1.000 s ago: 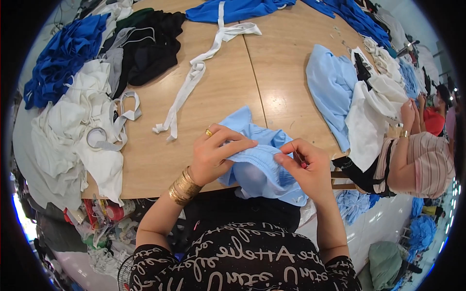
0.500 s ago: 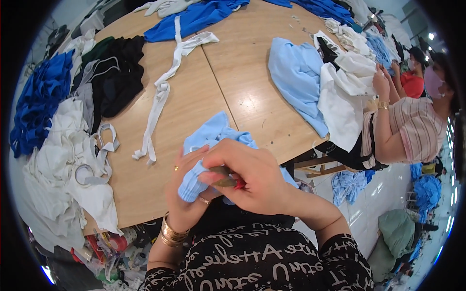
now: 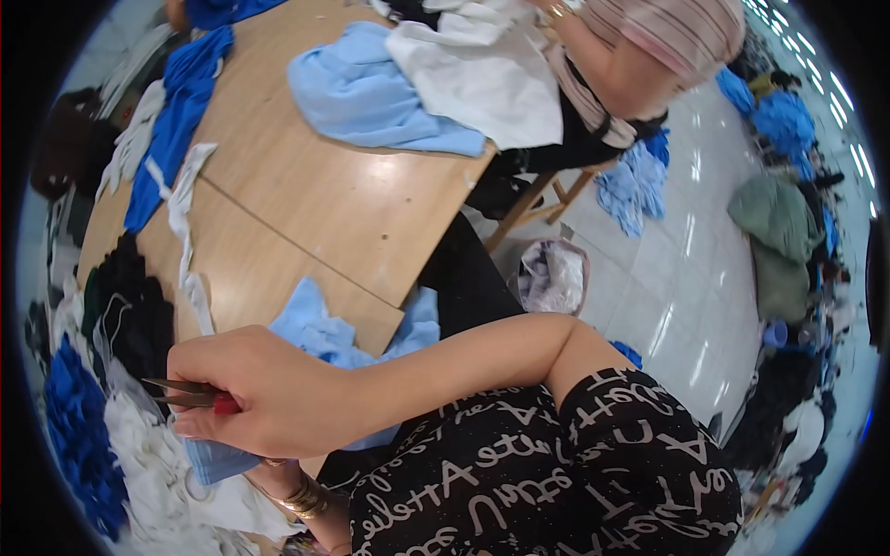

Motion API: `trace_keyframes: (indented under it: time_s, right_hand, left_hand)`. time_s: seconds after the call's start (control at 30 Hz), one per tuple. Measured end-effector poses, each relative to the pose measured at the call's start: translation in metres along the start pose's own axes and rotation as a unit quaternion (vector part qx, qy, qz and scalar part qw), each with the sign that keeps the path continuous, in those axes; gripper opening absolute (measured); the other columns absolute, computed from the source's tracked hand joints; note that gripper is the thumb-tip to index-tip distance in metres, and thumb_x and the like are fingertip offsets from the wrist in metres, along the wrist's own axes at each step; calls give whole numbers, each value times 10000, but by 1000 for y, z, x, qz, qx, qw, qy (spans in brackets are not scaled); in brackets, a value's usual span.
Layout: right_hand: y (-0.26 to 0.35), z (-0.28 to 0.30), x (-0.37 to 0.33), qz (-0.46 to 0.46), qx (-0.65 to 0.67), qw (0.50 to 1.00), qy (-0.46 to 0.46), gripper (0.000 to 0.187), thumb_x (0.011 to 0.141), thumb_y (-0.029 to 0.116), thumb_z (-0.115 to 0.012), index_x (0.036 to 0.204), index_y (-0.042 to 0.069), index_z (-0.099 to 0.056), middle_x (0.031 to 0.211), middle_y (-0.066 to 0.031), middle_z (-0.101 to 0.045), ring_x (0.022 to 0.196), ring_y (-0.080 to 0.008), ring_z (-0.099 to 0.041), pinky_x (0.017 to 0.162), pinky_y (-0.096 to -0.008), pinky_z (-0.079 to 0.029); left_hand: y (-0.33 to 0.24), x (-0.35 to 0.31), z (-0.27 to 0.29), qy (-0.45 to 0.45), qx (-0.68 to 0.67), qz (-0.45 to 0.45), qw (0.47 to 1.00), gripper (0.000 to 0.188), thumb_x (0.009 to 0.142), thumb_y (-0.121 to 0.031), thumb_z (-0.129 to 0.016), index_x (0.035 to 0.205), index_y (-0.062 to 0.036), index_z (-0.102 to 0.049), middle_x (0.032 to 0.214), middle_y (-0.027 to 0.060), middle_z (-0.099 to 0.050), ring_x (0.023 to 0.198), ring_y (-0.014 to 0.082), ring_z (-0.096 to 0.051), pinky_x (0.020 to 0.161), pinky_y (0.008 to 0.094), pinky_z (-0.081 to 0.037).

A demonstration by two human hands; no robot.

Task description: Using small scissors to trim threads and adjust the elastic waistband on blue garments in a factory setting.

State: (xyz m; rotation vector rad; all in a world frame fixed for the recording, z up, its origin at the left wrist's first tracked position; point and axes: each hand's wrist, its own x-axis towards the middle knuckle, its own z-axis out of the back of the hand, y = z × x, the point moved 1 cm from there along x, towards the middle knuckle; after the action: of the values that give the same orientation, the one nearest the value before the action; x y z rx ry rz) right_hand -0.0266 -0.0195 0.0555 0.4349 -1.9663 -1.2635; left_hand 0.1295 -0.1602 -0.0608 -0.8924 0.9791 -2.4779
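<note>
My right hand [image 3: 278, 394] is closed around thread snips with a red handle [image 3: 225, 403]; their two pointed blades stick out to the left, slightly apart. Beneath it is my left hand [image 3: 272, 475], with gold bracelets at the wrist and its fingers mostly hidden by the right hand. A light blue garment [image 3: 320, 324] is bunched around both hands at the table edge. Its ribbed cuff [image 3: 218, 461] shows at my left hand, just below the snips.
On the wooden table [image 3: 278, 199] lie a white fabric strip [image 3: 183, 208], a blue garment [image 3: 176, 120], another light blue garment [image 3: 362, 97] and white cloth [image 3: 482, 74]. White garments [image 3: 158, 463] pile at left. A co-worker [image 3: 630, 60] sits on a stool [image 3: 547, 199] at far right.
The view has swung to the right, showing more floor. My hands, with the snips and the cuff, now appear farther left and lower. The blades now point clear of the cloth.
</note>
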Motion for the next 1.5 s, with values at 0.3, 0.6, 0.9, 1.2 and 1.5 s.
trace_keyframes:
  time_s: [0.3, 0.6, 0.9, 1.2, 1.5]
  right_hand:
    - [-12, 29, -17, -54, 17, 998, -33, 149, 727, 119, -625, 739, -7, -545, 644, -147, -566, 614, -278, -567, 558, -337, -428]
    - [-127, 134, -17, -188, -377, 904, -69, 317, 715, 90, -611, 1020, 34, -544, 971, -152, -575, 832, -278, -598, 725, -363, -470]
    - [-175, 212, 24, -12, -701, 712, -18, 243, 731, 53, -541, 970, 18, -539, 1003, -171, -520, 941, -342, -486, 797, -424, -402]
    - [-210, 29, 53, 108, -527, 789, 297, 324, 709, 68, -601, 1028, 79, -544, 1076, -100, -514, 1025, -278, -465, 836, -396, -381]
    - [-274, -131, 51, -33, -375, 849, 372, 165, 771, 190, -561, 857, 67, -630, 1008, -97, -569, 1062, -258, -461, 869, -378, -364]
  left_hand:
    - [-95, 6, -49, -82, -229, 274, 930, 241, 848, -243, -543, 872, -19, -458, 635, 29, -447, 487, 88, -356, 444, 209, -293]
    - [-88, 56, 35, 163, -710, 123, 674, 308, 951, -295, -350, 715, -106, -290, 520, 10, -284, 371, 94, -237, 346, 249, -219]
    - [-74, 29, 150, 87, -756, -20, 648, 295, 945, -223, -366, 697, -69, -323, 488, 50, -352, 313, 110, -311, 280, 249, -283]
    - [-29, -10, 175, 26, -809, -116, 576, 291, 920, -184, -412, 675, -51, -330, 490, 75, -378, 321, 123, -341, 266, 257, -296]
    - [4, -18, 181, 30, -803, -124, 582, 280, 934, -238, -399, 727, -62, -330, 561, 65, -390, 408, 133, -373, 324, 246, -328]
